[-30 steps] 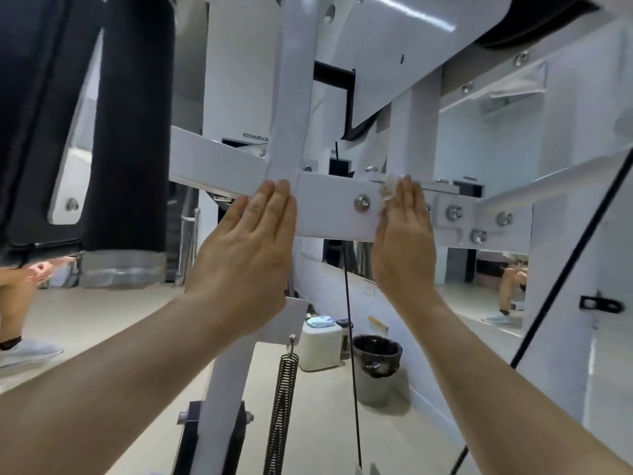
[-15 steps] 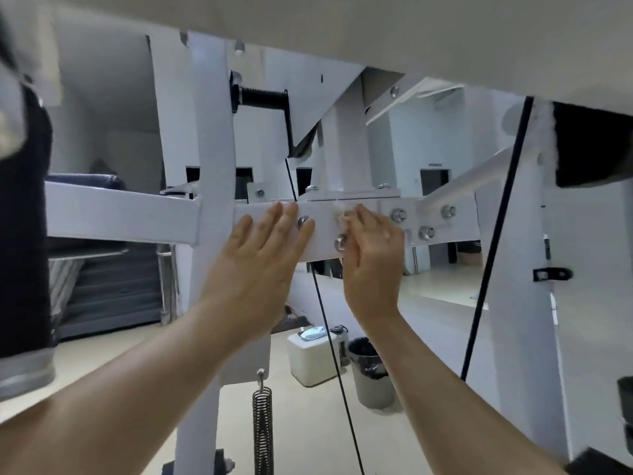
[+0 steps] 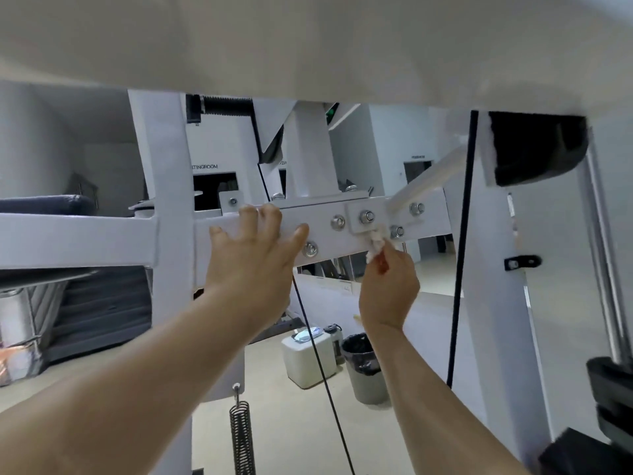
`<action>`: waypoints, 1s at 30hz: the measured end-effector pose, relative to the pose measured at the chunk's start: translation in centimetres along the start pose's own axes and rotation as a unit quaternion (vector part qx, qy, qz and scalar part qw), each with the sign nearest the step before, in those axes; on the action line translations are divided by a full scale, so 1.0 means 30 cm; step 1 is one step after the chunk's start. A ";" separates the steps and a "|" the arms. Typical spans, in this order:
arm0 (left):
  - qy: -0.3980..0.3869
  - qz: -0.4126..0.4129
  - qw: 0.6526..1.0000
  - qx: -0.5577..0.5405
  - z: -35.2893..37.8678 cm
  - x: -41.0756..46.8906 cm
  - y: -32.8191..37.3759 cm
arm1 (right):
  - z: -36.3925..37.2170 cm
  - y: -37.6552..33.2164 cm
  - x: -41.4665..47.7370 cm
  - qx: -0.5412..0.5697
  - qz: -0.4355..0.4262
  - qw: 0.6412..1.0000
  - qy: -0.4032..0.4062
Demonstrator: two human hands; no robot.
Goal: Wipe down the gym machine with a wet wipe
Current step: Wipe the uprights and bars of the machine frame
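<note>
At centre frame I see my left hand [image 3: 253, 258] hooked over the top edge of the machine's white crossbar [image 3: 85, 238], thumb spread on its face. Just to the right, my right hand [image 3: 388, 289] pinches the crumpled wet wipe [image 3: 376, 243] against the lower edge of the bolted plate [image 3: 356, 225]. A bin [image 3: 370, 385] stands on the floor at lower centre.

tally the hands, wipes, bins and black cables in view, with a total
hands: 2 (left gripping the crossbar, right pinching the wipe)
wipe: 1
bin: 1
black cables: 2
total: 6
</note>
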State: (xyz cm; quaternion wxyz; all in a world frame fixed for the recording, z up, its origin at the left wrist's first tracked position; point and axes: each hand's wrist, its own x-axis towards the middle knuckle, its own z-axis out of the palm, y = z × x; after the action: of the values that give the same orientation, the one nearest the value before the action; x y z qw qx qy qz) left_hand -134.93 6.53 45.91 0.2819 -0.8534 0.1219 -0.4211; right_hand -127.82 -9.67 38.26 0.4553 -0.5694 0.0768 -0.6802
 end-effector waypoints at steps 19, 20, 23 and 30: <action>0.030 0.020 0.998 0.048 0.011 0.029 0.007 | 0.023 -0.127 0.005 0.131 0.014 0.985 -0.108; 0.034 0.023 0.998 0.044 0.012 0.023 -0.001 | 0.020 -0.138 -0.017 0.123 0.010 0.985 -0.124; 0.041 0.037 0.998 0.025 0.020 -0.001 -0.031 | 0.016 -0.163 -0.063 0.096 -0.018 0.981 -0.166; 0.090 0.015 0.994 -0.056 0.038 -0.009 -0.047 | 0.091 -0.282 -0.029 0.043 -0.163 0.974 -0.154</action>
State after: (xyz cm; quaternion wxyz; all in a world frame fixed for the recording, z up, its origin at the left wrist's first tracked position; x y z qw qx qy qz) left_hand -134.24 8.22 45.99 0.2274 -0.8249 0.1829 -0.4842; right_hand -130.08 -3.07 43.85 0.3691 -0.6523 -0.1174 -0.6515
